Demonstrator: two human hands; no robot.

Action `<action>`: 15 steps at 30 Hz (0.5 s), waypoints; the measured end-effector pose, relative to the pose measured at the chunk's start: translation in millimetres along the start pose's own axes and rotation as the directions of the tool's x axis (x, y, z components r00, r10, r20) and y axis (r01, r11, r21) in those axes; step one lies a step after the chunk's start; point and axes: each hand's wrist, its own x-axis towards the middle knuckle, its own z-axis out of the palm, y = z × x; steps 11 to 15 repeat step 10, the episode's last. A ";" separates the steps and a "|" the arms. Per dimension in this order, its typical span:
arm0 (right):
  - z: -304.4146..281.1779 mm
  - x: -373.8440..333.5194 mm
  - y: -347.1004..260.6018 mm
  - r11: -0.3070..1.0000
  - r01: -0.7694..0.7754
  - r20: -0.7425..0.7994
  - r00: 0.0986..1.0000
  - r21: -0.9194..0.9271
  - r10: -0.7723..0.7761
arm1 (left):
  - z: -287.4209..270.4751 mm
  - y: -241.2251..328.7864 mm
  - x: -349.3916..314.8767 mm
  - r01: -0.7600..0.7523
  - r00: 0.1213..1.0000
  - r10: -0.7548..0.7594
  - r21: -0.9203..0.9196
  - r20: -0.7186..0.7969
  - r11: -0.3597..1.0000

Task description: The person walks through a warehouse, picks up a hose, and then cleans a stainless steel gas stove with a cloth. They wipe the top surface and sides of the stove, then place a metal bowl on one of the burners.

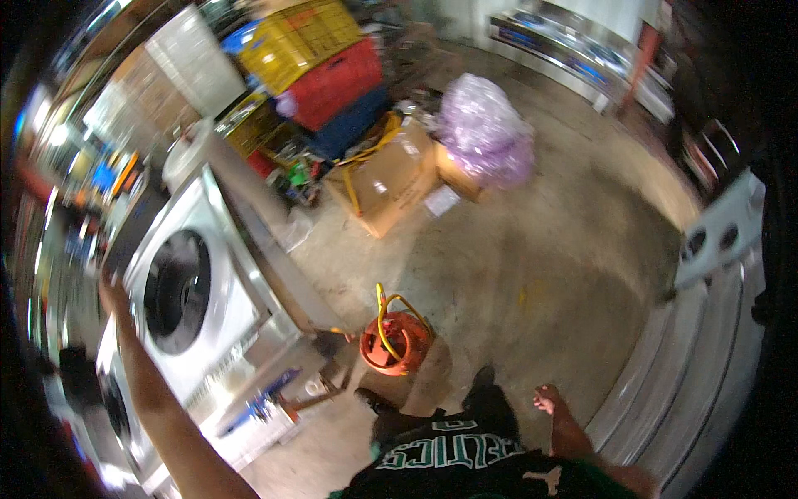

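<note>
My left arm stretches out to the far left. My left hand (112, 295) is beside the white front-loading washing machine (229, 287) with its dark round door (177, 291). Blur smears its fingers, and whether it touches the machine or holds anything is not clear. Low at my right side, my right hand (546, 398) hangs with loosely bent fingers that look apart, and nothing shows in it. An orange-red gas cylinder (397, 353) with a yellow hose stands on the floor ahead of my feet. Several tools, one with a blue part (258, 405), lie by the machine's near side.
Cardboard boxes (386, 179) and a bundle of clear and purple plastic wrap (486, 125) lie on the floor ahead. Yellow, red (337, 83) and blue crates are stacked behind. Long grey metal panels (690, 366) line the right side. A steel counter unit (565, 54) stands far back.
</note>
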 end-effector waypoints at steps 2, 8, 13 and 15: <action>-44.1 18.4 -47.9 0.984 -0.016 -0.035 0.999 0.179 0.022 | -19.4 54.3 -11.9 0.118 0.982 -0.135 0.132 0.131 0.984; -108.9 19.4 -66.5 0.962 0.145 -0.018 0.989 0.234 -0.145 | -99.3 105.3 -29.4 0.155 0.966 -0.226 0.428 0.122 0.890; -107.9 22.9 -84.6 0.959 0.172 -0.022 0.985 0.226 -0.171 | -126.9 98.7 -41.0 0.272 0.943 -0.326 0.400 0.071 0.875; -107.9 22.9 -84.6 0.959 0.172 -0.022 0.985 0.226 -0.171 | -126.9 98.7 -41.0 0.272 0.943 -0.326 0.400 0.071 0.875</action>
